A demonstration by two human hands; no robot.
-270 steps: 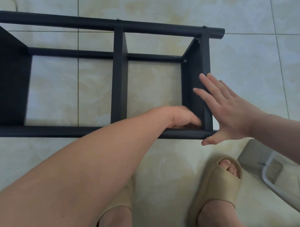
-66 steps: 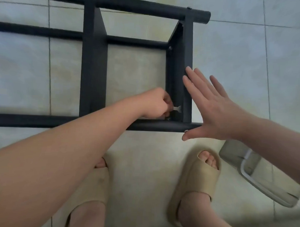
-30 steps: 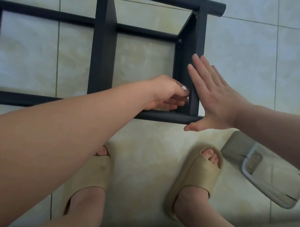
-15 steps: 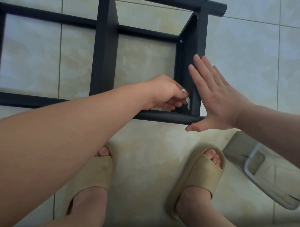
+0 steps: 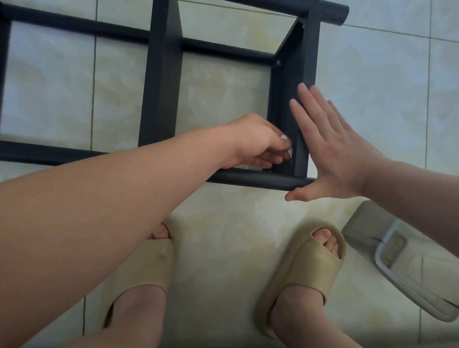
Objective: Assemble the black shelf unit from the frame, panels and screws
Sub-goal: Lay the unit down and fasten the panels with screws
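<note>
1. The shelf (image 5: 162, 67) lies on its side on the tiles, its rails running left to right. The end panel (image 5: 289, 79) stands on edge at the right end, with its long axis pointing away from the person, from the near rail (image 5: 249, 178) to the far one.
2. The left hand (image 5: 255, 143) reaches into the last bay. Its fingers are curled and pinch a small pale tool (image 5: 290, 152) against the panel's inner face, low at the near end, just above the near rail.
3. The right hand (image 5: 336, 151) is flat with straight fingers and holds nothing. Its palm presses the panel's outer face, directly opposite the left hand.
4. What the next move depends on: the fastening point lies just right of the left fingertips, on the inner face. The left hand is therefore the nearer one, and the right can only brace from outside.
5. A screw (image 5: 278, 62) already sits at the panel's far corner, so the near corner looks like the one being tightened. The screw there is hidden by the fingers.
6. Likely risk: the tool slips in that tight corner.
</note>
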